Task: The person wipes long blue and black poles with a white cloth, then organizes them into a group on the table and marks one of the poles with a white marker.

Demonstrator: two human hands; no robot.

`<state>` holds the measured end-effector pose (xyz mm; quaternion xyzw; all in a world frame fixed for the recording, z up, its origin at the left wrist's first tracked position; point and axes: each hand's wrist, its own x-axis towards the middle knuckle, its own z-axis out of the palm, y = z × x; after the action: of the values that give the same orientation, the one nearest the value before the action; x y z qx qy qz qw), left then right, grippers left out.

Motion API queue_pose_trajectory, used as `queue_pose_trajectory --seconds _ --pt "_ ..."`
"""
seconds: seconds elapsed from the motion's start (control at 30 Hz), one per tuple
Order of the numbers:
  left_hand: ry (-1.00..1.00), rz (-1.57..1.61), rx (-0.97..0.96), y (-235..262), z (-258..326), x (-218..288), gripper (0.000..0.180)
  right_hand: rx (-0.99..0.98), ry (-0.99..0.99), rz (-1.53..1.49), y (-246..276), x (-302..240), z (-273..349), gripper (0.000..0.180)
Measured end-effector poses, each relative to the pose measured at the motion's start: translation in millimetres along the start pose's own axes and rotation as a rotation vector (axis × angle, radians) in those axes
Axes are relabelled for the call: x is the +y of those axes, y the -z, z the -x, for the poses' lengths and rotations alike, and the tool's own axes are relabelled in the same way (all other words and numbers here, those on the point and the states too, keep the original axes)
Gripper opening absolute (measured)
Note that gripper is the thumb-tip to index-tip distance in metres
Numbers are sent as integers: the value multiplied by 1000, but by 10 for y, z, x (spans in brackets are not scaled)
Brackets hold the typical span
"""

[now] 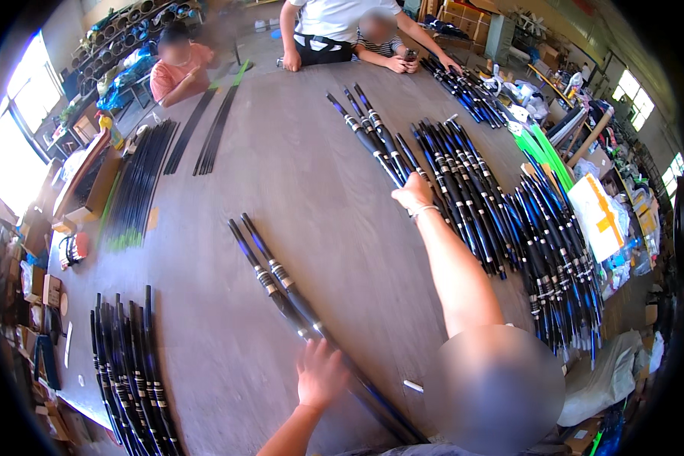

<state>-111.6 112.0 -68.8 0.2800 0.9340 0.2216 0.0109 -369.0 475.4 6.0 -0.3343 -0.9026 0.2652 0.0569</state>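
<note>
Left hand, motion-blurred, at a pair of banded fishing rods aslant across the near middle of the worktop; impossible to tell whether gripping or merely touching. Right hand, farther off, with fingers curled around the near part of a small rod group. To the right, dense rod rows; near left, another rod bundle; far left, slim black rods.

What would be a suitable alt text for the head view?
A person's right hand reaches to dark banded rods on a large table; the blurred left hand is at two similar rods. More rods lie in groups, with other people at the far side.
</note>
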Motion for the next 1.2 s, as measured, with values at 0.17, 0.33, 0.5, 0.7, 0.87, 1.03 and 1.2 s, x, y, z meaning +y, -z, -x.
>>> queue_pose_trajectory --seconds 0.17,0.33,0.5,0.7,0.87,1.03,1.2 --pt "4 -8 -28 -34 25 -32 56 -12 7 14 -661 -308 -261 44" --pt "-16 17 -29 -84 65 -92 58 69 -9 30 -1046 -377 -634 57" --pt "-4 11 -52 -60 77 -90 59 -17 49 80 -899 -580 -570 71" --pt "-7 24 -22 -30 -10 -9 59 356 480 -160 -827 227 -121 67" --pt "-5 37 19 -63 57 -27 54 383 371 162 -43 1297 1365 65" --pt "-33 42 55 -63 42 -12 51 314 242 437 155 1889 2082 61" --pt "-53 15 111 -99 88 -35 50 294 173 447 103 1892 1855 50"
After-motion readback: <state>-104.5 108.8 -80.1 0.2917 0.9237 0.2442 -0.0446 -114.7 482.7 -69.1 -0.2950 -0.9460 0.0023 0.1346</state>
